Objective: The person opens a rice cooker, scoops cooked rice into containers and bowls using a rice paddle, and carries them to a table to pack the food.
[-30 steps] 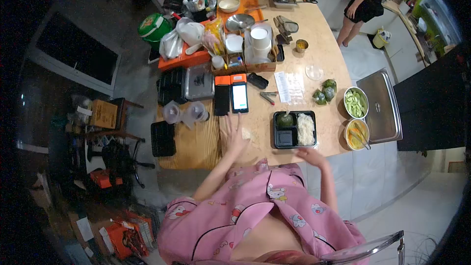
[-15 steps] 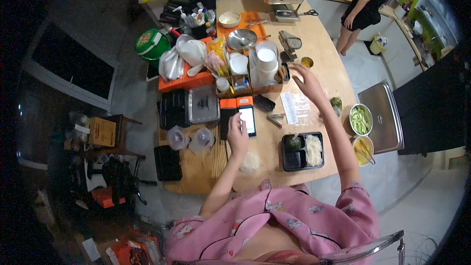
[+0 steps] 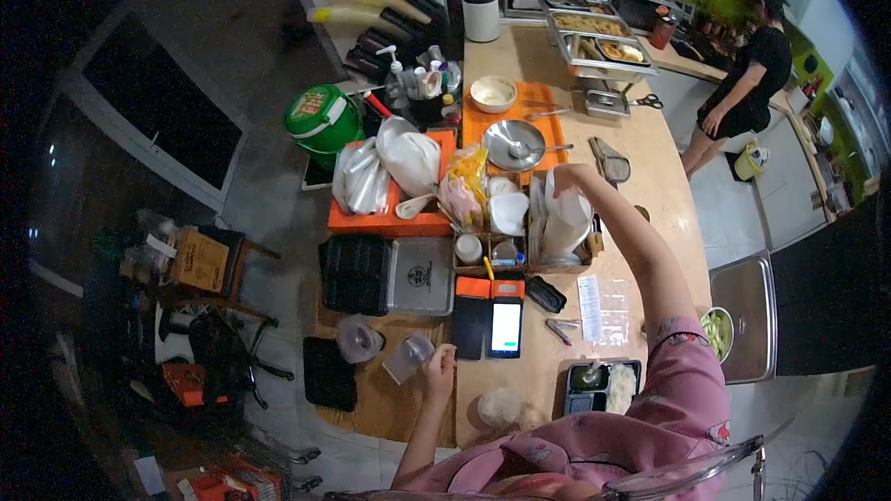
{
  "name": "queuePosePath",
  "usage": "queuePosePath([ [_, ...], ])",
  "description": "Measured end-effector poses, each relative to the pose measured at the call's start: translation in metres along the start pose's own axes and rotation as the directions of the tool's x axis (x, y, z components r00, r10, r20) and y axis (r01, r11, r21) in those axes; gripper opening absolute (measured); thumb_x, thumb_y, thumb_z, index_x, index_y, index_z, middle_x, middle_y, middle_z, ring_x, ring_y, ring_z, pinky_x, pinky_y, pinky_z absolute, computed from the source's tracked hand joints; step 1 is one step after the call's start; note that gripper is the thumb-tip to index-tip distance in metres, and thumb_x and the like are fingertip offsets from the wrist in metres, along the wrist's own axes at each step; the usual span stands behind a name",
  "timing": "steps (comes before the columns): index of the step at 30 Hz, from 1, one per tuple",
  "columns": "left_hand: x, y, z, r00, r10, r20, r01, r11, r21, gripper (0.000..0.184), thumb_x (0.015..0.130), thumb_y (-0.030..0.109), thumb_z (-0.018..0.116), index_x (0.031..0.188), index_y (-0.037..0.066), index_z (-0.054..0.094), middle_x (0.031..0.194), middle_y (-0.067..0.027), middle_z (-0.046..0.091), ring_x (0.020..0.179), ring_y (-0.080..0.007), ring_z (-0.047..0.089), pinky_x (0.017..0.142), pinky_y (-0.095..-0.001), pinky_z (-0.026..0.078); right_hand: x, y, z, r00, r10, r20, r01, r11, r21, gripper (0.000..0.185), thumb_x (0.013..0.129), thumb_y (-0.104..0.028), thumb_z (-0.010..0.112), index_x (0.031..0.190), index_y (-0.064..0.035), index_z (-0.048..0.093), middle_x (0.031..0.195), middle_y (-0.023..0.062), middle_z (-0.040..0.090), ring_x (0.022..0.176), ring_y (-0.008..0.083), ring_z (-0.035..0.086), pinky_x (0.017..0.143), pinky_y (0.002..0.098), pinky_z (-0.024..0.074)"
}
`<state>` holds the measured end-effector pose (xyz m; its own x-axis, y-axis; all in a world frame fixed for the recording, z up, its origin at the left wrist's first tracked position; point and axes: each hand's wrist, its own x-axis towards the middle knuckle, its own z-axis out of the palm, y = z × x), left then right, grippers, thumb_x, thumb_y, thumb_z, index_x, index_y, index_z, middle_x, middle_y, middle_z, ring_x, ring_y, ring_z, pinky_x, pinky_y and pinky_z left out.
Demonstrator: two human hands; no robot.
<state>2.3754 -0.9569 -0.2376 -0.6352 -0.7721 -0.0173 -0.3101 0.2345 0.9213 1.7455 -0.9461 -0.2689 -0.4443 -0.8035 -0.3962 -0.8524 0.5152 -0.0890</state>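
My left hand (image 3: 439,371) pinches the rim of a tilted clear plastic cup (image 3: 406,359) over the wooden board. A second clear cup (image 3: 358,340) stands to its left. My right hand (image 3: 568,180) reaches to the top of the white cup stack (image 3: 565,223) in the cardboard organizer (image 3: 560,269); its fingertips are hidden there. The black compartment tray (image 3: 581,402) holds white shredded food (image 3: 621,388) and a green bagged item (image 3: 588,375), partly covered by my sleeve. A lit phone-like device (image 3: 506,328) lies between the cups and the tray.
Black containers (image 3: 355,275) and a clear-lidded one (image 3: 420,276) sit at left. A receipt (image 3: 590,309) and stapler (image 3: 560,331) lie near the tray. Behind are a metal bowl (image 3: 514,145) and food warmer (image 3: 594,26). Another person (image 3: 750,83) stands at back right.
My right hand has moved up and over to the cup stack. My left hand has left the device and taken hold of the right-hand clear cup, now tilted. The view has shifted.
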Motion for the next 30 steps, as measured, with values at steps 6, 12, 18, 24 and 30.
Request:
queuePosePath([
  [6,-0.003,0.016,-0.003,0.996,-0.064,0.067,0.060,0.996,0.060,0.016,0.094,0.015,0.059,0.106,0.006,0.063,0.074,-0.0091,0.066,0.062,-0.0169,0.064,0.057,-0.0307,0.049,-0.060,-0.055,-0.051,0.992,0.083,-0.090,-0.091,0.992,-0.085,0.026,0.064,-0.026,0.079,0.078,-0.0047,0.071,0.081,0.0127,0.070,0.076,0.0317,0.069,0.066,0.0421,0.0544],
  [12,-0.005,0.083,0.014,0.958,0.124,0.259,-0.127,0.992,-0.002,0.021,0.089,0.008,0.060,0.110,0.007,0.063,0.078,-0.0124,0.066,0.067,-0.0198,0.066,0.060,-0.0311,0.050,-0.080,-0.039,-0.049,0.906,0.007,-0.423,-0.022,0.999,-0.032,0.023,0.066,-0.028,0.079,0.071,-0.0073,0.071,0.068,0.0118,0.066,0.067,0.0307,0.066,0.062,0.0410,0.0524],
  [18,0.008,0.165,0.018,0.904,0.357,0.237,-0.352,0.934,-0.067,0.022,0.088,0.005,0.058,0.110,0.005,0.062,0.073,-0.0099,0.062,0.067,-0.0179,0.063,0.062,-0.0291,0.049,-0.189,-0.083,-0.117,0.728,0.191,-0.658,0.004,0.959,0.283,0.013,0.085,-0.018,0.063,0.091,-0.0084,0.068,0.081,0.0165,0.068,0.075,0.0348,0.066,0.065,0.0419,0.0515],
  [24,-0.016,0.207,0.033,0.926,0.161,0.342,-0.100,0.977,-0.191,0.023,0.097,0.015,0.051,0.114,0.002,0.059,0.083,-0.0082,0.065,0.076,-0.0158,0.064,0.071,-0.0292,0.050,-0.419,-0.124,-0.068,0.445,0.373,-0.815,0.114,0.878,0.464,0.020,0.085,-0.008,0.059,0.104,-0.0055,0.054,0.085,0.0215,0.063,0.081,0.0418,0.061,0.069,0.0473,0.0480],
  [30,-0.086,0.103,0.133,0.714,-0.222,0.663,0.045,0.961,0.274,0.025,0.093,0.023,0.058,0.103,0.000,0.063,0.081,-0.0166,0.067,0.074,-0.0228,0.068,0.066,-0.0357,0.052,-0.611,-0.147,0.154,0.331,0.761,-0.558,-0.308,0.646,0.699,0.010,0.084,-0.004,0.059,0.094,-0.0014,0.057,0.083,0.0201,0.063,0.083,0.0380,0.062,0.071,0.0420,0.0483],
])
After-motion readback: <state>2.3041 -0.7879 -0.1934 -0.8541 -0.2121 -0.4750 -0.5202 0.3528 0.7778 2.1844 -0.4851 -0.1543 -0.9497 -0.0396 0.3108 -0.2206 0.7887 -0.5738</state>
